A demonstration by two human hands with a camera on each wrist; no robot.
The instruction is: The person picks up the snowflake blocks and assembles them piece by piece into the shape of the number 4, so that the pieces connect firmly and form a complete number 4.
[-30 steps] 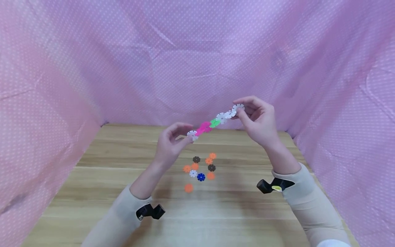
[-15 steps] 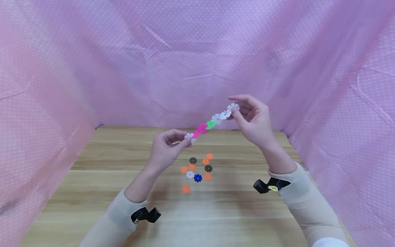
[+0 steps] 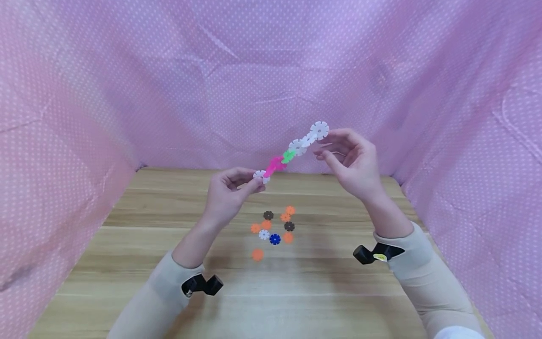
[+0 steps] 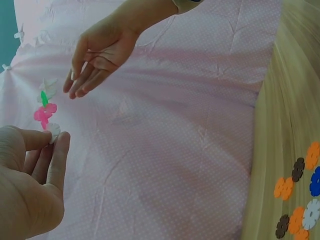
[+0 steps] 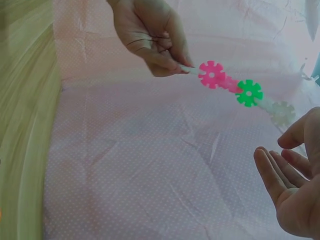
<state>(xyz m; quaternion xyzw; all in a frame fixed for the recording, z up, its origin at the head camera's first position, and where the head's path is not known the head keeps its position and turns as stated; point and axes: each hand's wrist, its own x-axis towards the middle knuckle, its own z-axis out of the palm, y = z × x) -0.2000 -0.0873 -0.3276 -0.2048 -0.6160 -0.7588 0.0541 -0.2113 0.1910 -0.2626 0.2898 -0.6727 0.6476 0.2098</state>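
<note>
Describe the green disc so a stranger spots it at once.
Above the wooden table, the left hand holds up a slanting chain of discs. Follow it from that hand past the pink discs: before the next white disc sits the green disc, the only green one there.

The chain of discs (image 3: 289, 156) in your left hand (image 3: 226, 195) looks like thin, smooth plastic, and the loose discs (image 3: 274, 239) before you seem the same, with matt faces. Your desk (image 3: 169, 240) shows wood grain under a smooth finish with a soft sheen. The curtain (image 3: 271, 70) around you is creased cloth, faintly glossy along its folds; your sleeves (image 3: 158, 285) are matt fabric, your wrist cameras (image 3: 196, 284) black plastic.
</note>
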